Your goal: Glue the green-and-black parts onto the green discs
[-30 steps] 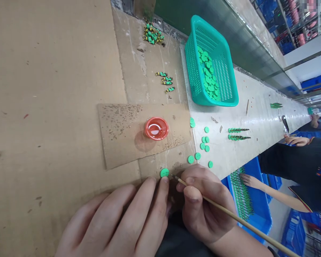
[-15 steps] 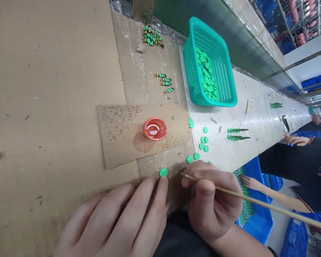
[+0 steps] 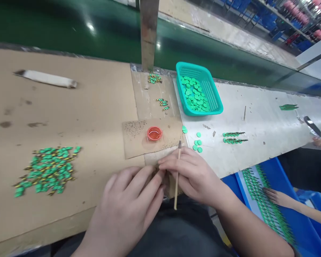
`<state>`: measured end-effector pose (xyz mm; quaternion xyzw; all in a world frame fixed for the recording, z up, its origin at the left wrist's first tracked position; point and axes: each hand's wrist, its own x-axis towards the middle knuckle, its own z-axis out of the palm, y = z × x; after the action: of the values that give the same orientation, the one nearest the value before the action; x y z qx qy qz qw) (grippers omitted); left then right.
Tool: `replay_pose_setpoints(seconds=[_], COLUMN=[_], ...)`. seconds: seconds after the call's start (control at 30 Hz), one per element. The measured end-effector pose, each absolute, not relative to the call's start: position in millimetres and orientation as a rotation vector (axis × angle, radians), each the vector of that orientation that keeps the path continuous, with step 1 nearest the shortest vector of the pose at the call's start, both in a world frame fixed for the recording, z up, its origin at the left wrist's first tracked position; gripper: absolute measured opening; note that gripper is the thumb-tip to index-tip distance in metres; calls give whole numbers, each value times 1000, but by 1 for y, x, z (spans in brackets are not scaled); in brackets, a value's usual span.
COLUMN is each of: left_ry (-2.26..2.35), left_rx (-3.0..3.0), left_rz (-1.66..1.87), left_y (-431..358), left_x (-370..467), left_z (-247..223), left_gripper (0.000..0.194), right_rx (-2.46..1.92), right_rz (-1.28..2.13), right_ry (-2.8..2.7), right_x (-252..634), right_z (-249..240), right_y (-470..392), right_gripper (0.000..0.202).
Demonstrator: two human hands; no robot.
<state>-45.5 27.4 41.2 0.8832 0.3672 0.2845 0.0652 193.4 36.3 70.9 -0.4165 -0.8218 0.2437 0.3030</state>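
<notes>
Head view. Slender brush (image 3: 177, 175): in your right hand (image 3: 195, 175), fingers closed on its handle; long axis running away from you, bristles towards the bench's (image 3: 256, 117) far side, butt towards your body. Left hand (image 3: 131, 200): fingers bent, tips meeting the right's; any grip hidden, cannot tell. Obstruction: both hands cover the bench beneath. Beyond: red cup (image 3: 148, 134) on cardboard strip (image 3: 135, 148); farther right, turquoise basket (image 3: 203, 113) of green buttons (image 3: 194, 96). Left: green-and-yellow pieces (image 3: 50, 167), heaped.
</notes>
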Motion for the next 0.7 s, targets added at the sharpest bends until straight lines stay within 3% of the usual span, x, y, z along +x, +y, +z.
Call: replay_pose_setpoints(seconds=[0.23,0.4,0.57,0.63,0.7], left_ry=[1270,1368,2186,2337,2382], left_rx=[2575,2422,2026,1925,1862], left_rz=[612,695,630,455,245], left_y=[0,-8,52,85,112], left_x=[-36,-73,-181,-216,-236], left_z=[67,83,112,119,122], left_gripper=[17,21,24,16,20], right_rx=[-994,-976,-1041,-1046,-1034], right_rz=[549,296,206,188,187], right_ry=[-2361,-2258,-2125,-2073,-2046], right_x=[204,199,193,196,200], right_z=[57,25,36,44,50], right_y=[36,26,12,7,2], right_gripper=[27,14,13,15,15])
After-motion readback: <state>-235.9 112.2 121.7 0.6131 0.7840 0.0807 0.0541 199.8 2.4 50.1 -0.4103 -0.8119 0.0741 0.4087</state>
